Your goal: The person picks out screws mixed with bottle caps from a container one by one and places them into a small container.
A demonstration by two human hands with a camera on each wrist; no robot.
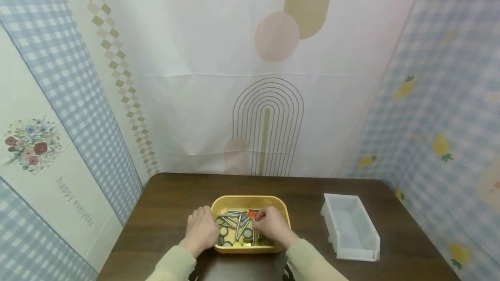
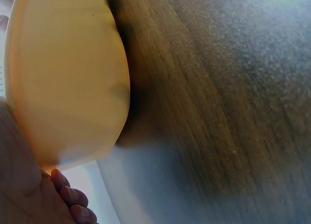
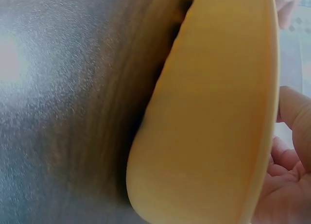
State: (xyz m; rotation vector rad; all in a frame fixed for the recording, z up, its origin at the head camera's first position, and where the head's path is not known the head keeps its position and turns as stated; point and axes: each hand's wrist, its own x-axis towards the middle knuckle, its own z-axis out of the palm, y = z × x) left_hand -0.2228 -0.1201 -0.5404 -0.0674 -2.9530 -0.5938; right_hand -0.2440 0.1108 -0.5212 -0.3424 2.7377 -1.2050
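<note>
A yellow plastic bin (image 1: 246, 249) holds a mix of silver bolts (image 1: 238, 224) and round bottle caps (image 1: 223, 231), most of them green or dark. My left hand (image 1: 201, 229) grips the bin's left side; in the left wrist view its curled fingertips (image 2: 75, 199) show outside the corner. Over the right half of the bin, my right hand (image 1: 273, 224) reaches in with thumb and fingers bent, right beside an orange-red cap (image 1: 251, 214). Whether those fingers pinch anything cannot be made out. In the right wrist view the bin's wall (image 3: 209, 112) hides the fingertips.
On the right of the dark wooden table (image 1: 175, 190) stands a white, open-topped plastic bin (image 1: 351, 253). Patterned cloth (image 1: 195, 120) hangs behind the table and along both sides.
</note>
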